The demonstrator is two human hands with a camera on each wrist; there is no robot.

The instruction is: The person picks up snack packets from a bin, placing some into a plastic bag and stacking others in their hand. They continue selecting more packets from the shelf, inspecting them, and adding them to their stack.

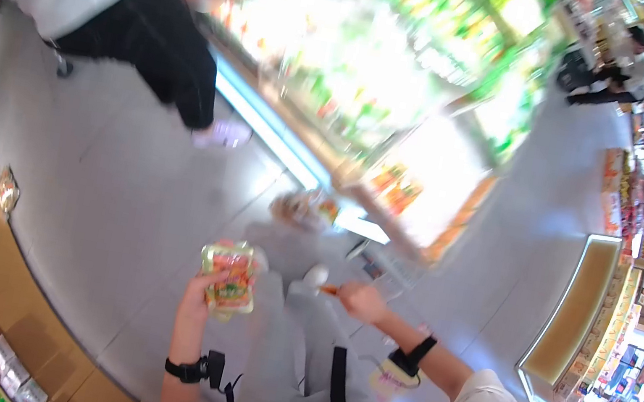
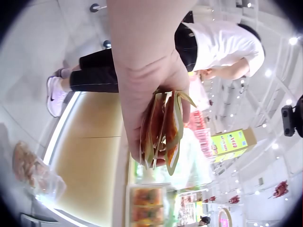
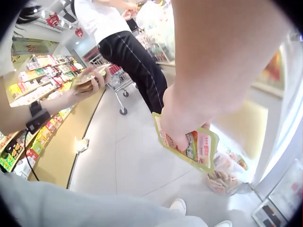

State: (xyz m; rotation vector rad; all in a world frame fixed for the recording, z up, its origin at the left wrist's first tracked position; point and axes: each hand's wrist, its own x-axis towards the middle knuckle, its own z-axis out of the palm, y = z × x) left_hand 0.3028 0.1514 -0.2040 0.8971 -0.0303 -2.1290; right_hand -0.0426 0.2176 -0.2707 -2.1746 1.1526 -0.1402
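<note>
My left hand (image 1: 197,293) grips a few flat, sealed food packets (image 1: 233,282) with green edges and red-orange printing. The left wrist view shows these packets (image 2: 173,135) edge-on, stacked between thumb and fingers. My right hand (image 1: 362,301) pinches another flat packet, seen nearly edge-on in the head view. From the right wrist this packet (image 3: 204,147) shows a yellow-green border and a printed label, with the fingers over its middle. Both hands are held apart in front of the body, above the floor.
A bright display case (image 1: 287,157) with produce and packets stands ahead. Clear bags of food lie on the floor, one by the case (image 3: 225,179), one by the left shelf (image 3: 81,144). A person in black trousers (image 3: 135,61) stands near a shopping cart (image 3: 122,87).
</note>
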